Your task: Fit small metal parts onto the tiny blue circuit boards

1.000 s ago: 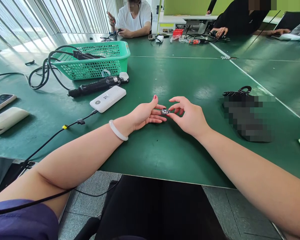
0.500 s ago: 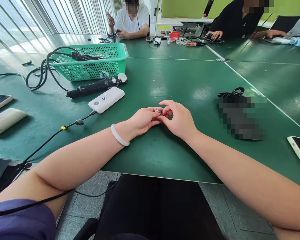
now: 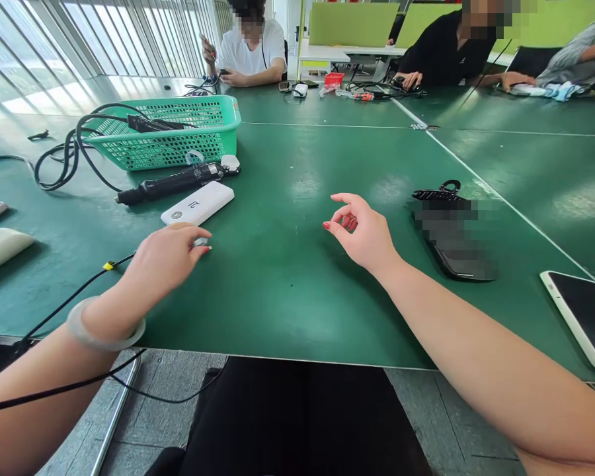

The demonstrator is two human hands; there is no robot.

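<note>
This looks like an office: lime-green partitions, a white desk, slatted blinds, and a big green table (shared by several seated people).

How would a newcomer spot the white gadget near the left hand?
On the green table, find the green mesh basket at the left. A long black tool lies in front of it, and the white gadget lies between that tool and the left hand. Unlike the dark tool, it is a flat, rounded white slab with a grey circle and dark marking on top.
</note>
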